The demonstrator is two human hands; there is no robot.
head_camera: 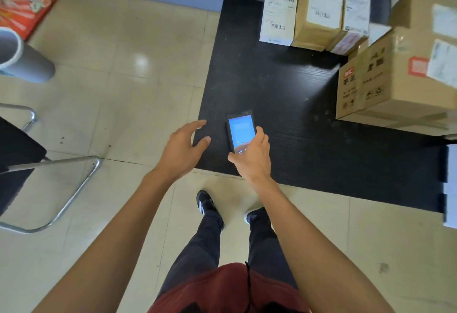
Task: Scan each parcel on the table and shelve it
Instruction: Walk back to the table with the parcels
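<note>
1. The right hand (252,154) grips a handheld scanner (241,130) just right of centre frame, fingers curled round its lower end and its lit blue screen facing up. That hold likely keeps the display readable while the device is carried to a label.
2. The left hand (184,147) hovers open beside it, at the near left corner of the black table (284,104), fingers spread and holding nothing. It looks free to take a parcel.
3. The parcels stand well apart from both hands, at the upper right of the frame. A white box (277,19), a tall brown carton (319,13) and a smaller taped carton (352,26) stand side by side at the table's far edge. Their barcode labels face the camera, which suits scanning.
4. A large printed carton (385,80) sits at the right edge with another carton (425,10) stacked on it.
5. No parcel is in hand, so scanning seems about to begin; no shelf is clearly visible.
6. A metal-framed chair (49,179) and a grey bin (22,57) stand on the tiled floor at left.
</note>
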